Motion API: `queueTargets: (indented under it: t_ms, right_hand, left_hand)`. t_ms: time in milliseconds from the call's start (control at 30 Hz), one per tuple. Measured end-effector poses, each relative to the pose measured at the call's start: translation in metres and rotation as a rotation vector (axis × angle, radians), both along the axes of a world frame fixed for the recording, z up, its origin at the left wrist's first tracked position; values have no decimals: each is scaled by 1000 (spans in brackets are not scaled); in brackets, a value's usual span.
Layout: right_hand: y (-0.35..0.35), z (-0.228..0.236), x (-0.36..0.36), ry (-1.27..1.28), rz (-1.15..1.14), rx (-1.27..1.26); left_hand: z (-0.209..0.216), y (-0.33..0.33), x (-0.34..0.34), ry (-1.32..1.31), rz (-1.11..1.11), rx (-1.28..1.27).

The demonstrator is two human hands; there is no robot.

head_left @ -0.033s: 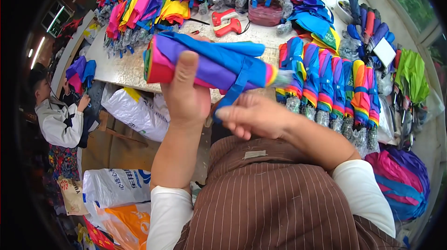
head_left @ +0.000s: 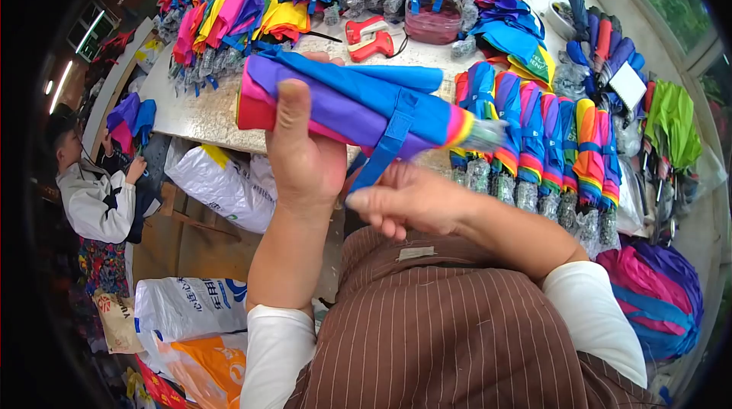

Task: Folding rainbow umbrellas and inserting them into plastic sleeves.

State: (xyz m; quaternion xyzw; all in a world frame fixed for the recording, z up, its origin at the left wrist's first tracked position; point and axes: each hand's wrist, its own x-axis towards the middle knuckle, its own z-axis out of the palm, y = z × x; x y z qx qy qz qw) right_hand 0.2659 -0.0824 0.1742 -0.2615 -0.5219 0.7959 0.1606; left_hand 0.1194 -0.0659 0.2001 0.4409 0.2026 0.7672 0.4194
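Observation:
A folded rainbow umbrella (head_left: 347, 112) with blue, purple and pink panels lies across the front of me, above the table edge. My left hand (head_left: 301, 146) is wrapped round its left part, thumb on top. At the umbrella's right end, the handle (head_left: 486, 136) is covered in clear plastic. A blue strap (head_left: 390, 142) runs across the rolled fabric and hangs below it. Its lower end is pinched by my right hand (head_left: 412, 199), which is closed just under the umbrella.
Rolled umbrellas (head_left: 526, 131) stand in a row at right. Loose umbrellas (head_left: 221, 20) pile up behind, near red-and-white handheld tools (head_left: 371, 44) and a pink container (head_left: 433, 24). Bags (head_left: 221, 184) sit below the table's left edge. Another person (head_left: 95, 195) handles an umbrella at far left.
The umbrella's handle end has shifted slightly right and down. My right hand has moved a little lower and left with the strap, which now shows more of its length.

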Motion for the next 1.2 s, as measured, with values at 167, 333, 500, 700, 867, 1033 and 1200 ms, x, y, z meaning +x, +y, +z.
queueTargets:
  t_ms: [167, 333, 500, 700, 867, 1033, 1200]
  right_hand:
    - [-11, -21, -7, -278, 27, 269]
    - [24, -24, -3, -193, -407, 1424]
    - [67, -67, 29, 152, -362, 411]
    - [57, -61, 23, 26, -564, 623]
    - [17, -74, -6, -249, -569, 962]
    - [-10, -87, -24, -219, -484, 1831]
    - [-60, -107, -32, -17, 54, 1753]
  left_hand:
    - [-2, -9, -1, -427, -419, -269]
    - [-31, -22, -8, -612, -654, -278]
    - [-51, -15, -10, -476, -479, -421]
    - [-99, -11, -26, -370, -280, -476]
    - [-122, -6, -32, -360, -24, -520]
    - [-118, -23, -30, -409, 58, -485]
    - [-111, -17, -31, -434, 105, -474]
